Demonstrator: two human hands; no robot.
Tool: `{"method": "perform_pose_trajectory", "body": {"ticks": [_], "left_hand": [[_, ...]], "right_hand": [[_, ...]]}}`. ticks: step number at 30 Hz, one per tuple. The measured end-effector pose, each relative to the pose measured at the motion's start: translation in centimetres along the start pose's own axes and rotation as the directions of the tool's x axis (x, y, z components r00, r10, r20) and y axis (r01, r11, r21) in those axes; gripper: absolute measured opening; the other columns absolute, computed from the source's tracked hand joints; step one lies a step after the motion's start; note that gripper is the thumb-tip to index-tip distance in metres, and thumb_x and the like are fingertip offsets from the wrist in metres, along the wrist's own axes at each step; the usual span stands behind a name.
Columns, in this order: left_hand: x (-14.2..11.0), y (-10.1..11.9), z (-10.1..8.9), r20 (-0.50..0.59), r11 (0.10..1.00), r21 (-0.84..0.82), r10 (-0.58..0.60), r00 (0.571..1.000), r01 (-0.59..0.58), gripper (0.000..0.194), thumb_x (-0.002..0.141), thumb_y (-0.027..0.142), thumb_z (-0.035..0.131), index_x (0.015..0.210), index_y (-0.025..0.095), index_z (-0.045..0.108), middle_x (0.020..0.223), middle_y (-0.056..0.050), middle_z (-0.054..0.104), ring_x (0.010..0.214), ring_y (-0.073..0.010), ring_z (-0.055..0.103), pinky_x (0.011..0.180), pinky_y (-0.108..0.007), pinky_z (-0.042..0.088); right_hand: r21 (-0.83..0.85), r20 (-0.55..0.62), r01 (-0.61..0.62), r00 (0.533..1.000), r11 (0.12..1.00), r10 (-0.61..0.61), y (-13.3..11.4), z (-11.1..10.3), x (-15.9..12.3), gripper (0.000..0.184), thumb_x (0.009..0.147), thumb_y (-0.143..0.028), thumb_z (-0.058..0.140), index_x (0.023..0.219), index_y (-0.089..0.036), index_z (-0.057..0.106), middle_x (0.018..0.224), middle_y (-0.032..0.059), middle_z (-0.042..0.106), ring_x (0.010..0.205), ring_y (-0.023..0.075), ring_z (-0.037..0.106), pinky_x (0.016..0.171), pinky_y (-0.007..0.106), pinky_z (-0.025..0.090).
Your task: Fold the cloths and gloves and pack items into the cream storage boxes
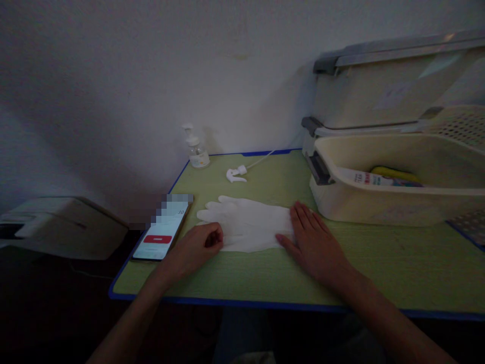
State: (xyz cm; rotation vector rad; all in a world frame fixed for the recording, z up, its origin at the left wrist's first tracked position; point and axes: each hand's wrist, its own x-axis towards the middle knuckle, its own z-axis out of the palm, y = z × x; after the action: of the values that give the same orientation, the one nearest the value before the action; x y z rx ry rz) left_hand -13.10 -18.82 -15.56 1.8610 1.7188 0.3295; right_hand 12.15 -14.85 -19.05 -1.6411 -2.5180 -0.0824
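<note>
A white glove (252,222) lies flat on the table, its fingers pointing left and its cuff to the right. My left hand (197,247) is at the glove's near left edge, fingers curled into a pinch on the material; the fingertips are partly hidden. Flat across the cuff end, my right hand (318,247) presses down with its fingers stretched out and the thumb apart. Just left of my left hand rests a phone (161,227) with a lit screen and a red button.
Behind the glove lies a white spray nozzle (237,174) with a thin tube. A clear pump bottle (197,154) stands at the back left by the wall. On the right, a cream basket (364,207) holds a packet and something yellow, before stacked lidded boxes (371,96).
</note>
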Motion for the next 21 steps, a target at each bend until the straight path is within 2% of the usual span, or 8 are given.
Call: {"method": "perform_pose_trajectory", "body": {"ticks": [3,5,8,12,15,18,21], "left_hand": [[-0.1,0.1,0.2,-0.028,0.993,0.117,0.028,0.999,-0.024,0.008,0.077,0.021,0.044,0.072,0.018,0.050,0.070,0.000,0.050,0.063,-0.0146,0.046,0.059,-0.026,0.034],[-0.4,0.2,0.4,-0.065,0.983,0.160,0.102,0.993,-0.090,0.008,0.077,0.017,0.043,0.076,0.017,0.051,0.080,-0.002,0.050,0.070,-0.0155,0.049,0.065,-0.028,0.038],[-0.7,0.7,0.9,-0.095,0.964,0.179,0.218,0.971,-0.199,0.022,0.075,0.006,0.037,0.084,0.018,0.053,0.093,-0.004,0.049,0.085,-0.0164,0.050,0.079,-0.030,0.040],[-0.9,1.6,1.4,0.035,0.936,0.173,0.305,0.952,-0.307,0.039,0.077,-0.001,0.028,0.095,0.020,0.056,0.099,-0.004,0.050,0.096,-0.0159,0.048,0.088,-0.029,0.039],[-1.1,1.9,1.4,0.104,0.926,0.174,0.321,0.941,-0.335,0.046,0.078,-0.002,0.027,0.105,0.022,0.054,0.103,-0.003,0.050,0.099,-0.0155,0.046,0.090,-0.030,0.038],[-1.4,1.7,1.4,0.101,0.923,0.173,0.331,0.938,-0.344,0.042,0.083,0.003,0.028,0.110,0.023,0.052,0.107,-0.004,0.048,0.101,-0.0157,0.045,0.092,-0.031,0.038],[-1.5,1.4,1.5,0.066,0.904,0.195,0.374,0.925,-0.379,0.030,0.087,0.017,0.039,0.115,0.022,0.050,0.109,-0.006,0.047,0.101,-0.0177,0.045,0.092,-0.033,0.039]], "right_hand": [[-0.001,-0.006,0.001,1.000,1.000,-0.001,-0.1,-0.1,-0.1,0.074,0.087,-0.054,0.026,0.131,0.004,0.039,0.139,0.0234,0.034,0.130,0.0296,0.030,0.107,0.041,0.025],[-0.016,0.001,-0.001,1.000,1.000,0.001,-0.1,-0.1,-0.1,0.074,0.087,-0.053,0.027,0.131,0.004,0.039,0.139,0.0232,0.034,0.130,0.0298,0.030,0.107,0.041,0.025],[-0.031,-0.005,0.001,1.000,1.000,-0.002,-0.1,-0.2,-0.1,0.074,0.087,-0.054,0.026,0.131,0.004,0.039,0.139,0.0233,0.034,0.130,0.0301,0.031,0.106,0.042,0.026],[-0.015,-0.021,0.007,1.000,1.000,-0.007,-0.1,-0.2,-0.1,0.074,0.087,-0.054,0.026,0.130,0.005,0.040,0.139,0.0243,0.034,0.130,0.0306,0.031,0.106,0.042,0.026],[-0.013,-0.016,0.004,1.000,1.000,-0.004,-0.1,0.0,-0.1,0.074,0.087,-0.053,0.027,0.130,0.006,0.039,0.139,0.0248,0.033,0.130,0.0309,0.030,0.107,0.042,0.025],[0.002,-0.045,0.014,0.999,1.000,-0.014,0.1,0.4,-0.1,0.075,0.087,-0.054,0.024,0.131,0.005,0.038,0.139,0.0247,0.033,0.130,0.0308,0.030,0.106,0.043,0.026],[0.003,-0.066,0.024,0.998,1.000,-0.024,0.2,0.5,-0.1,0.075,0.087,-0.055,0.023,0.131,0.003,0.038,0.139,0.0238,0.033,0.130,0.0303,0.030,0.106,0.044,0.026]]}}
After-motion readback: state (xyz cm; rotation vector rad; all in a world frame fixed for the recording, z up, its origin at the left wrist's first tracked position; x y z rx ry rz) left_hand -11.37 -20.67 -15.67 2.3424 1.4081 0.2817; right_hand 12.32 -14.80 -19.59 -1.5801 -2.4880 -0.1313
